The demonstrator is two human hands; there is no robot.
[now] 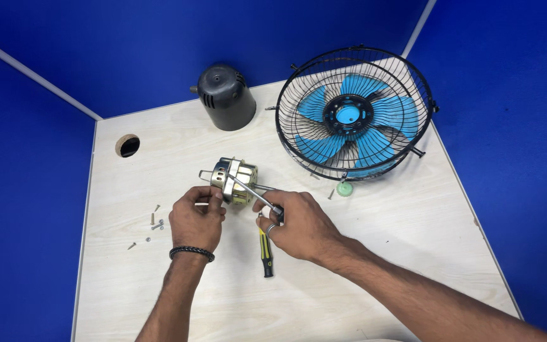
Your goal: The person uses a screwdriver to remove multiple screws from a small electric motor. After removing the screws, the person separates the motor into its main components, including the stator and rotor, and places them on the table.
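Observation:
A brass-coloured fan motor (238, 175) lies on the pale wooden table (381, 240). My left hand (196, 221) grips its near left side and steadies it. My right hand (299, 225) holds a slim metal tool (251, 191) whose tip rests on the motor's housing. A yellow-and-black screwdriver (265, 253) lies on the table under my right hand, partly hidden by it.
A black motor cover (226, 98) stands at the back. A black wire fan guard (289, 136) with blue blades (387, 111) lies at the back right, a small green knob (344, 189) before it. Several loose screws (153, 223) lie at the left. A round cable hole (128, 145) is at the far left.

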